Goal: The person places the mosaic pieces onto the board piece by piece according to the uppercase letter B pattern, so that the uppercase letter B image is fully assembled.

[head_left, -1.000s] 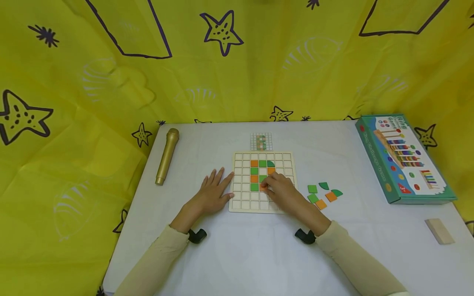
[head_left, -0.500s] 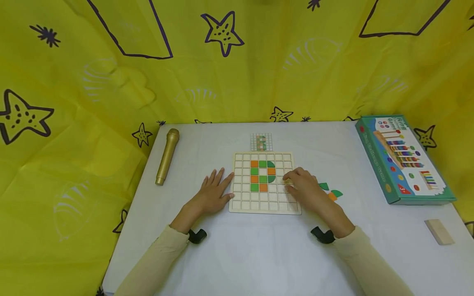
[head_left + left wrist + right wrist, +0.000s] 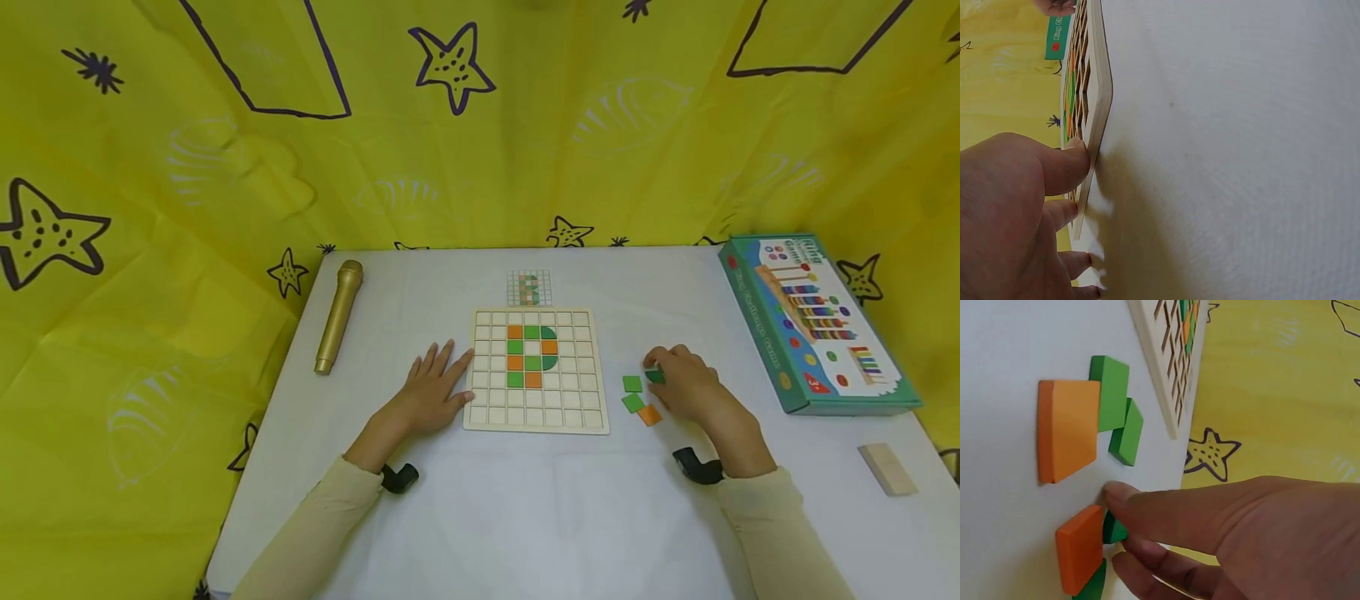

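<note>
A wooden grid board (image 3: 491,408) lies mid-table, with orange and green tiles (image 3: 533,363) set in several of its cells. My left hand (image 3: 431,400) rests flat at the board's left edge, fingers spread; its thumb touches the rim in the left wrist view. Right of the board, my right hand (image 3: 686,383) pinches a dark green quarter-circle tile (image 3: 655,375) between thumb and fingers. Close by lie two green square tiles (image 3: 632,383) and an orange square tile (image 3: 649,414). Another orange tile (image 3: 1080,550) and a green piece (image 3: 1091,586) show beside the fingers in the right wrist view.
Behind the board is a small printed pattern card (image 3: 528,287). A gold microphone (image 3: 339,317) lies at the left. On the right are a green game box (image 3: 821,325) and a wooden block (image 3: 888,469). A yellow patterned cloth (image 3: 480,167) hangs behind the table.
My right hand has left the board and moved right to the loose tiles. A dark green quarter-circle now shows in the board where that hand was. The left hand stays put.
</note>
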`<action>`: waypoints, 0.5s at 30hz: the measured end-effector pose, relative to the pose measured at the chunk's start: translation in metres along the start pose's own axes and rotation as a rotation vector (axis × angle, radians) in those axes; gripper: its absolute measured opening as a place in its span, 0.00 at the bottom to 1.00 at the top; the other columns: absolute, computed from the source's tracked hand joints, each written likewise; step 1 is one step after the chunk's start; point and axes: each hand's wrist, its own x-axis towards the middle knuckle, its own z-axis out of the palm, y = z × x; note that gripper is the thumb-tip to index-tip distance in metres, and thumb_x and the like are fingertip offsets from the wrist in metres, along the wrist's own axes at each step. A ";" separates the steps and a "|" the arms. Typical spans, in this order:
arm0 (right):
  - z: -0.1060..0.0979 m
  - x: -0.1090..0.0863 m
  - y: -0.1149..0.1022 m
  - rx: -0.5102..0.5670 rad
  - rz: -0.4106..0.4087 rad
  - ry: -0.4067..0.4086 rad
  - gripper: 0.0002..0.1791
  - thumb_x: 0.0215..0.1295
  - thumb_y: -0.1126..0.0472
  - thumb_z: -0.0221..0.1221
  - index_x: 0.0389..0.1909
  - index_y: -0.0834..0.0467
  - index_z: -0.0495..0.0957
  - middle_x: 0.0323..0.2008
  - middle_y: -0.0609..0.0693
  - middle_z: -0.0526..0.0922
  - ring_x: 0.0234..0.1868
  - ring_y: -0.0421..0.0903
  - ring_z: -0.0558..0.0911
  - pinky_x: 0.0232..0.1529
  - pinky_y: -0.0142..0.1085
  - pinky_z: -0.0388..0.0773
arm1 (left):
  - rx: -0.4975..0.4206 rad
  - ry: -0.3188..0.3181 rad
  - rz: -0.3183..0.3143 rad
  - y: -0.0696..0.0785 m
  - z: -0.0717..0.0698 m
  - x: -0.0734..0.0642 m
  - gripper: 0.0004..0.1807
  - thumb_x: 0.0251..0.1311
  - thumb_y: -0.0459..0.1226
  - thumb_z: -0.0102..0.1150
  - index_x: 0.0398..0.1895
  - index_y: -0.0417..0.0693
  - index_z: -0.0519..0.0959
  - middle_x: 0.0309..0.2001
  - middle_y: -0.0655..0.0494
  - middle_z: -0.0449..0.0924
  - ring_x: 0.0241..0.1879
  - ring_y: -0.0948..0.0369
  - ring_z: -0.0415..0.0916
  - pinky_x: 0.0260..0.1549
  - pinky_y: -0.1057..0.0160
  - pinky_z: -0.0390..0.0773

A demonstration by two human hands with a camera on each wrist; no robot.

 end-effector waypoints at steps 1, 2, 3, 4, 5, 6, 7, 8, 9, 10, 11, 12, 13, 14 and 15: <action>0.000 0.000 0.001 0.002 -0.004 0.002 0.18 0.73 0.67 0.63 0.60 0.67 0.75 0.56 0.73 0.74 0.55 0.71 0.75 0.53 0.69 0.70 | 0.000 0.001 0.002 0.000 0.000 0.000 0.40 0.81 0.58 0.44 0.88 0.59 0.46 0.87 0.42 0.35 0.85 0.39 0.29 0.80 0.34 0.39; 0.001 0.001 0.002 0.009 -0.009 0.004 0.17 0.73 0.67 0.63 0.59 0.67 0.75 0.54 0.73 0.75 0.54 0.71 0.76 0.52 0.67 0.71 | 0.001 0.002 0.004 0.000 0.000 0.000 0.40 0.81 0.58 0.44 0.88 0.58 0.46 0.87 0.42 0.35 0.85 0.39 0.29 0.80 0.34 0.39; 0.001 0.002 0.003 0.018 -0.017 0.006 0.16 0.73 0.68 0.62 0.58 0.68 0.76 0.53 0.72 0.75 0.52 0.70 0.76 0.52 0.66 0.72 | 0.000 0.004 0.006 -0.001 0.001 0.000 0.40 0.81 0.58 0.44 0.88 0.58 0.46 0.87 0.42 0.35 0.85 0.39 0.29 0.80 0.34 0.39; 0.001 0.002 0.004 0.031 -0.023 0.007 0.15 0.74 0.68 0.62 0.57 0.68 0.75 0.52 0.72 0.75 0.52 0.69 0.77 0.52 0.65 0.74 | 0.001 0.002 0.006 -0.001 0.001 0.000 0.40 0.81 0.58 0.43 0.88 0.59 0.46 0.87 0.43 0.34 0.85 0.39 0.29 0.80 0.34 0.39; 0.001 0.002 0.004 0.041 -0.030 0.008 0.14 0.74 0.68 0.61 0.57 0.68 0.76 0.52 0.71 0.75 0.51 0.68 0.77 0.52 0.64 0.75 | 0.002 0.000 0.005 -0.001 0.001 0.001 0.40 0.81 0.58 0.43 0.88 0.59 0.46 0.87 0.43 0.34 0.85 0.40 0.29 0.80 0.34 0.39; 0.001 0.003 0.004 0.054 -0.036 0.009 0.14 0.75 0.68 0.60 0.57 0.69 0.76 0.51 0.71 0.75 0.51 0.67 0.77 0.52 0.63 0.76 | 0.005 -0.003 0.004 -0.001 0.001 0.001 0.40 0.81 0.58 0.43 0.88 0.60 0.45 0.87 0.44 0.33 0.85 0.40 0.28 0.80 0.34 0.38; 0.001 0.003 0.004 0.067 -0.045 0.013 0.14 0.76 0.68 0.59 0.57 0.69 0.76 0.51 0.71 0.75 0.51 0.67 0.77 0.53 0.63 0.77 | 0.008 -0.006 0.004 -0.002 0.002 0.001 0.40 0.81 0.59 0.42 0.88 0.60 0.44 0.87 0.44 0.33 0.85 0.40 0.28 0.80 0.35 0.38; 0.001 0.004 0.004 0.081 -0.054 0.020 0.14 0.77 0.68 0.58 0.57 0.70 0.76 0.51 0.71 0.75 0.51 0.67 0.77 0.53 0.62 0.77 | 0.010 -0.007 0.004 -0.002 0.002 0.001 0.40 0.81 0.59 0.42 0.88 0.61 0.44 0.87 0.44 0.33 0.85 0.41 0.27 0.80 0.35 0.37; 0.000 0.005 0.005 0.091 -0.061 0.030 0.14 0.77 0.68 0.57 0.58 0.71 0.76 0.51 0.71 0.75 0.51 0.67 0.78 0.53 0.62 0.78 | 0.009 -0.008 0.005 -0.003 0.002 0.001 0.40 0.81 0.59 0.41 0.88 0.61 0.44 0.87 0.45 0.32 0.85 0.41 0.27 0.80 0.35 0.37; 0.000 0.006 0.005 0.104 -0.063 0.045 0.14 0.78 0.68 0.56 0.58 0.71 0.77 0.50 0.72 0.76 0.50 0.66 0.78 0.53 0.62 0.78 | 0.010 -0.010 0.004 -0.003 0.002 0.001 0.40 0.81 0.59 0.41 0.88 0.61 0.43 0.87 0.45 0.32 0.85 0.41 0.27 0.80 0.35 0.37; -0.001 0.007 0.006 0.115 -0.063 0.065 0.14 0.79 0.68 0.54 0.58 0.71 0.77 0.51 0.72 0.77 0.49 0.65 0.78 0.52 0.61 0.79 | 0.009 -0.009 0.007 -0.003 0.002 0.001 0.40 0.81 0.59 0.41 0.88 0.61 0.43 0.87 0.45 0.32 0.85 0.41 0.27 0.80 0.35 0.37; -0.002 0.008 0.007 0.128 -0.059 0.087 0.14 0.79 0.68 0.53 0.57 0.72 0.77 0.51 0.73 0.78 0.47 0.65 0.79 0.51 0.59 0.79 | 0.007 -0.007 0.009 -0.004 0.002 0.001 0.40 0.81 0.59 0.41 0.88 0.61 0.44 0.87 0.44 0.32 0.85 0.41 0.27 0.80 0.34 0.37; -0.003 0.009 0.008 0.137 -0.050 0.111 0.15 0.79 0.68 0.51 0.57 0.73 0.78 0.52 0.74 0.79 0.47 0.64 0.79 0.50 0.59 0.79 | 0.004 -0.005 0.012 -0.004 0.002 0.001 0.40 0.81 0.59 0.41 0.88 0.60 0.44 0.87 0.44 0.32 0.85 0.40 0.27 0.80 0.34 0.37; -0.003 0.011 0.010 0.145 -0.034 0.131 0.15 0.79 0.68 0.50 0.57 0.73 0.78 0.52 0.74 0.80 0.47 0.64 0.78 0.50 0.59 0.79 | 0.006 -0.005 0.011 -0.004 0.002 0.001 0.40 0.81 0.59 0.41 0.88 0.60 0.44 0.87 0.44 0.32 0.85 0.40 0.27 0.80 0.34 0.37; -0.003 0.012 0.012 0.150 -0.015 0.149 0.16 0.79 0.67 0.50 0.57 0.73 0.78 0.53 0.75 0.80 0.47 0.65 0.78 0.51 0.60 0.79 | 0.006 -0.006 0.011 -0.004 0.003 0.002 0.40 0.81 0.59 0.41 0.88 0.60 0.44 0.87 0.44 0.32 0.85 0.40 0.27 0.80 0.34 0.37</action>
